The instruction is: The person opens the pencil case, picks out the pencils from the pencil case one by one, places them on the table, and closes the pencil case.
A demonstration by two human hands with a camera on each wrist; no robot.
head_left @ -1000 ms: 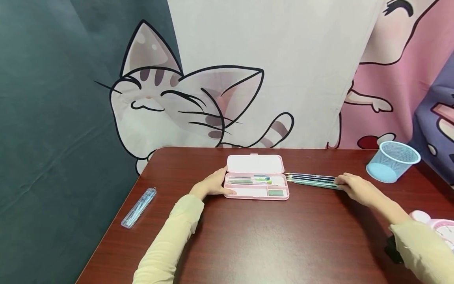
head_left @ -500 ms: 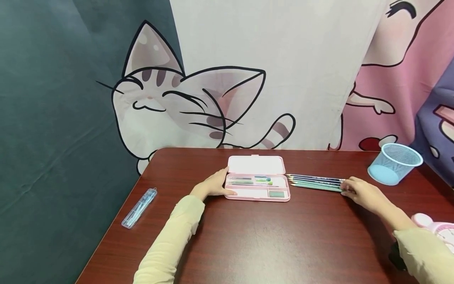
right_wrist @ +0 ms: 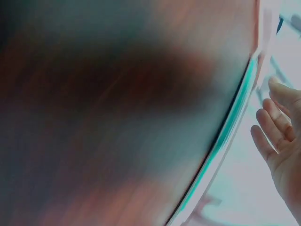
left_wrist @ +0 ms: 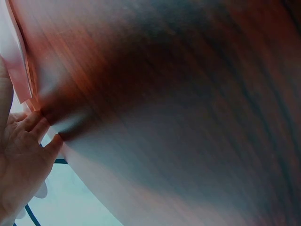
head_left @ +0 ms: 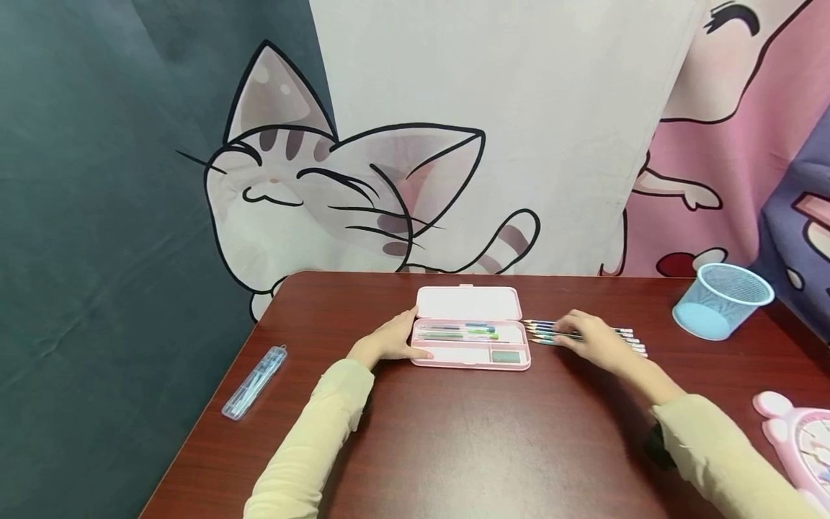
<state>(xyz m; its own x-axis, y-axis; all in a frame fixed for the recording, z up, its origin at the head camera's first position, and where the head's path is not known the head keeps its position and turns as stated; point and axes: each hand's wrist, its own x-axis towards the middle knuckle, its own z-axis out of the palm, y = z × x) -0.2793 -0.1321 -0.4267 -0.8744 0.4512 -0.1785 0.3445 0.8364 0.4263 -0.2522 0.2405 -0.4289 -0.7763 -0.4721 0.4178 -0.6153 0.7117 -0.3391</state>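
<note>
A pink pencil case (head_left: 470, 367) lies open on the table, with several pens (head_left: 457, 336) in its back compartment and a dark green block (head_left: 506, 357) at front right. My left hand (head_left: 389, 339) holds its left end, thumb over the front compartment and fingers at the back corner; in the left wrist view, fingertips touch the table. Several dark blue and green pencils (head_left: 541, 331) lie side by side right of the case, points toward it. Over their middle hovers my right hand (head_left: 598, 344), fingers extended and apart from the pencils in the right wrist view.
A clear case with blue contents (head_left: 254, 382) lies at the table's left. On the right stand a light blue mesh pen cup (head_left: 721, 303) and a pink clock (head_left: 800, 440). Cartoon-printed cloth (head_left: 551, 130) hangs behind the table's back edge.
My right hand has left the pencils' right ends, where it was touching them, and moved left over their middle. The pencils' white ends now show. My left hand has stayed on the case.
</note>
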